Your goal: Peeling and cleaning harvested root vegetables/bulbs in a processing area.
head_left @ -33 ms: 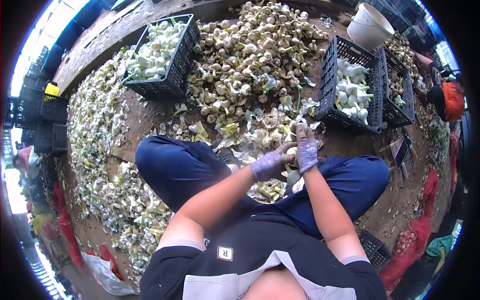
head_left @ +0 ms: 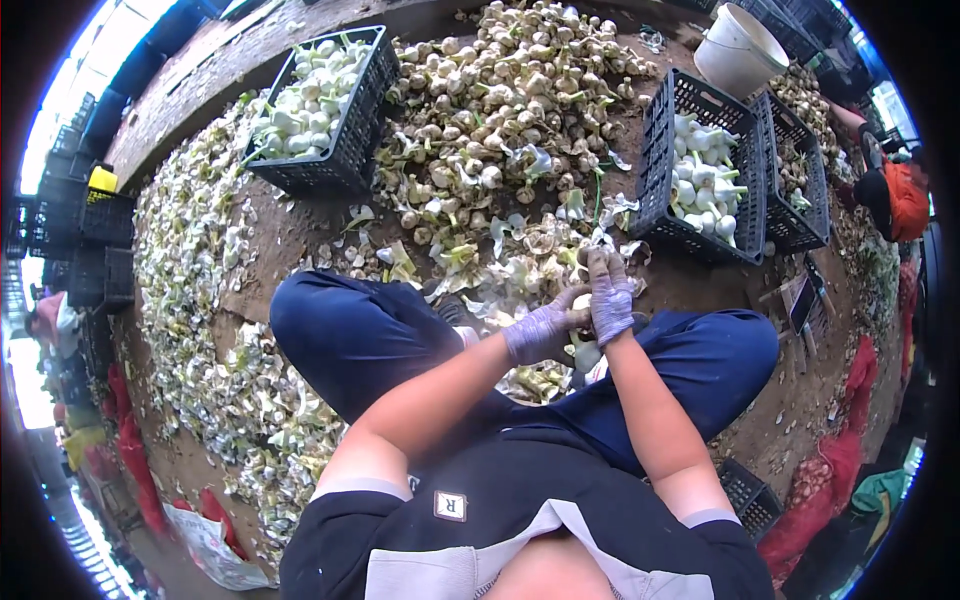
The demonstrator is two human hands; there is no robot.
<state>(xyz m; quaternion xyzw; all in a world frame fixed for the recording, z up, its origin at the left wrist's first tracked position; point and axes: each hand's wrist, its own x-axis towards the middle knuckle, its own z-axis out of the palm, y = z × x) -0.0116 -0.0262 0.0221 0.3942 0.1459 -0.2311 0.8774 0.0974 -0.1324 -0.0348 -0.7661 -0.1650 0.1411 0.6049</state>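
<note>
Left hand (head_left: 540,332) and right hand (head_left: 609,292), mid-frame, were gloved in lilac, smudged brown. Trousers (head_left: 350,335) were coloured navy. Latticed crate (head_left: 362,138), upper left, was coloured black. Garlic heap (head_left: 510,110), top centre, was mottled cream-tan.

White bucket (head_left: 728,52), red netting (head_left: 858,385), nearby person (head_left: 905,203)

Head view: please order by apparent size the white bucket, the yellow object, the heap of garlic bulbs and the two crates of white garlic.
1. Heap of garlic bulbs
2. Left crate and right crate: alike, so not ranked
3. White bucket
4. Yellow object
</note>
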